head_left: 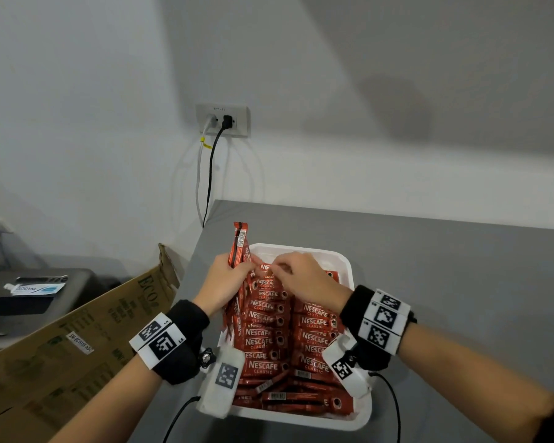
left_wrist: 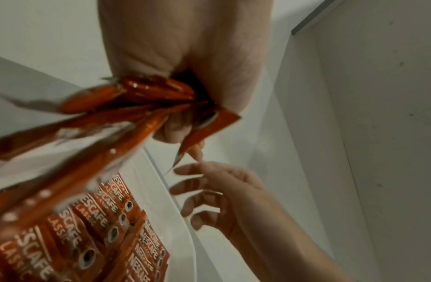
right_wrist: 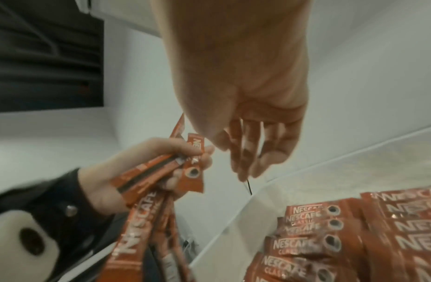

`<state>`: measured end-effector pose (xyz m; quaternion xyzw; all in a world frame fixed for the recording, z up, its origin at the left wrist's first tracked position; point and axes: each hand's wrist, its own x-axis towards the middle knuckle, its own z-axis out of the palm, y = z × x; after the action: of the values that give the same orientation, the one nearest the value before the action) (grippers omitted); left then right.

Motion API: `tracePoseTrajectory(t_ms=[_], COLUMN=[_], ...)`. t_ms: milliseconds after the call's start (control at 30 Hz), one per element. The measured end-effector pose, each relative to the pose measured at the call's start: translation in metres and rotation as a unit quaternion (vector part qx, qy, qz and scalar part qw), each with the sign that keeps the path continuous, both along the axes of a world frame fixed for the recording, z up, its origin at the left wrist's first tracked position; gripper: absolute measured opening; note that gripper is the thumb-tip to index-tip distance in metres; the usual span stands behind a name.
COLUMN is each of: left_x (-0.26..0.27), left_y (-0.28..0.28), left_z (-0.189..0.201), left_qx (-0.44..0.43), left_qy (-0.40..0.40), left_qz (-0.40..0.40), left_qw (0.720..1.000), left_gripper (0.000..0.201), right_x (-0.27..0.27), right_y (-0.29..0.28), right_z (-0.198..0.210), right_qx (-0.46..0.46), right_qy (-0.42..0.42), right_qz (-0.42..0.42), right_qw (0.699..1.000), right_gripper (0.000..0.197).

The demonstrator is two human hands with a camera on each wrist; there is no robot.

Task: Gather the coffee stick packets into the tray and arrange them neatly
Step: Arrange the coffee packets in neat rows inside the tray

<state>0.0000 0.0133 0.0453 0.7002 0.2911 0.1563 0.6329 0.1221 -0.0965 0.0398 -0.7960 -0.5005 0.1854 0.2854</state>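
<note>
A white tray (head_left: 346, 259) sits on the grey table (head_left: 445, 282), filled with red coffee stick packets (head_left: 266, 330) laid in two overlapping columns, with more lying crosswise at its near end. My left hand (head_left: 224, 279) grips a bundle of packets (head_left: 239, 247) standing upright over the tray's far left corner. The left wrist view shows this bundle (left_wrist: 127, 106) fanning out of my fist (left_wrist: 180, 57). My right hand (head_left: 304, 276) hovers over the far end of the tray with relaxed, empty fingers (right_wrist: 246, 162) reaching toward the bundle (right_wrist: 161, 167); its fingertips are close to the packets.
A brown cardboard box (head_left: 77, 330) leans against the table's left side. Two cables hang from a wall socket (head_left: 223, 121) behind the table's far left corner. A dark appliance (head_left: 29, 292) with a white sachet on top stands at the far left.
</note>
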Motion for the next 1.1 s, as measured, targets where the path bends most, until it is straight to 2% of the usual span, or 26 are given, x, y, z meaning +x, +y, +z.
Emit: tracePoseTrajectory(t_ms=[67,133,200,267,367,467,567,633,733,900,1100], left_x=[0.003,0.007,0.007,0.008,0.007,0.005,0.004,0.005,0.003,-0.001,-0.001], left_y=[-0.004,-0.007,-0.012,-0.013,-0.010,-0.004,-0.003,-0.008,-0.014,-0.011,-0.011], left_z=[0.002,0.003,0.004,0.005,0.006,0.007,0.003,0.000,-0.004,-0.006,-0.008], left_qx=[-0.013,-0.023,-0.040,-0.028,-0.023,-0.063,-0.016,0.008,0.000,-0.010,-0.013], left_qy=[-0.033,-0.070,-0.096,-0.092,-0.091,-0.102,-0.063,-0.049,-0.037,-0.040,-0.028], left_qz=[0.028,0.062,0.071,0.074,0.091,0.099,0.077,0.063,0.047,0.061,0.043], left_qw=[0.999,0.995,0.992,0.993,0.991,0.988,0.995,0.997,0.998,0.997,0.999], left_gripper=[0.011,0.014,0.013,0.010,0.005,0.002,0.004,0.004,0.006,0.005,0.003], right_x=[-0.005,-0.014,-0.017,-0.013,-0.003,0.006,0.010,0.011,0.014,0.023,0.005], right_y=[-0.006,-0.010,-0.011,-0.012,-0.018,-0.028,-0.036,-0.040,-0.050,-0.081,-0.101], right_z=[0.002,-0.004,-0.010,-0.010,-0.009,-0.009,-0.010,-0.013,-0.010,-0.005,-0.017], right_qx=[0.034,0.057,0.126,0.164,0.140,0.094,0.054,0.050,0.040,-0.117,-0.310], right_qy=[0.119,0.214,0.234,0.181,0.153,0.132,0.073,0.070,0.057,0.044,0.006], right_qz=[0.017,0.031,-0.005,-0.052,-0.051,-0.033,-0.024,-0.039,-0.028,0.044,0.141], right_qw=[0.992,0.975,0.964,0.968,0.977,0.986,0.996,0.996,0.997,0.991,0.940], right_gripper=[0.030,0.037,0.036,0.024,0.004,0.009,0.014,0.014,0.013,0.015,0.022])
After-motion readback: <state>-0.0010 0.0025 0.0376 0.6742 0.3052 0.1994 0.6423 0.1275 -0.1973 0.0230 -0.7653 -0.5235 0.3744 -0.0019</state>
